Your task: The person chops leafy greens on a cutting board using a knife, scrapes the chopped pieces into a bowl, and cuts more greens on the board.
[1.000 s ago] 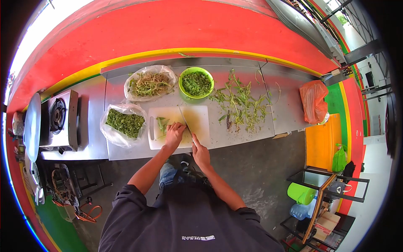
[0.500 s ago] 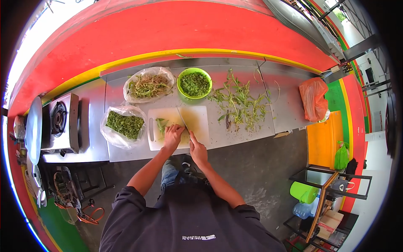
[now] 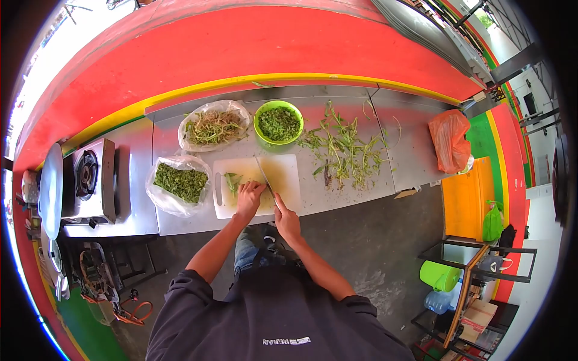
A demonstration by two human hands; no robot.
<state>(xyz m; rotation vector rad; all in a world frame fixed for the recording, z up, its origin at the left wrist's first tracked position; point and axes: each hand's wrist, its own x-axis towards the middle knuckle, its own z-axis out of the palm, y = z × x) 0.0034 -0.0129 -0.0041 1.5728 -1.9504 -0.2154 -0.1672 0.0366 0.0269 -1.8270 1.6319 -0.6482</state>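
A knife (image 3: 262, 172) is gripped by its handle in my right hand (image 3: 287, 221), its blade slanting up and left over the white cutting board (image 3: 289, 171). My left hand (image 3: 248, 200) is closed on the board just left of the blade, fingers bent over a bunch of leafy greens (image 3: 233, 181) whose leaves stick out to the left. The part under my fingers is hidden. Behind the board stands a green bowl (image 3: 278, 142) of chopped greens. Left of the board sits a clear plastic bag (image 3: 165, 201) filled with chopped greens.
A plastic bag of stems (image 3: 214, 127) lies at the back left. Loose leafy stalks (image 3: 346, 150) spread over the steel table (image 3: 373, 192) on the right, with an orange plastic bag (image 3: 448, 141) beyond. A gas stove (image 3: 88, 180) stands at the far left.
My right hand and the knife handle have shifted very slightly, staying against my left fingertips. The whole view has tilted a little. The greens remain under my left hand.
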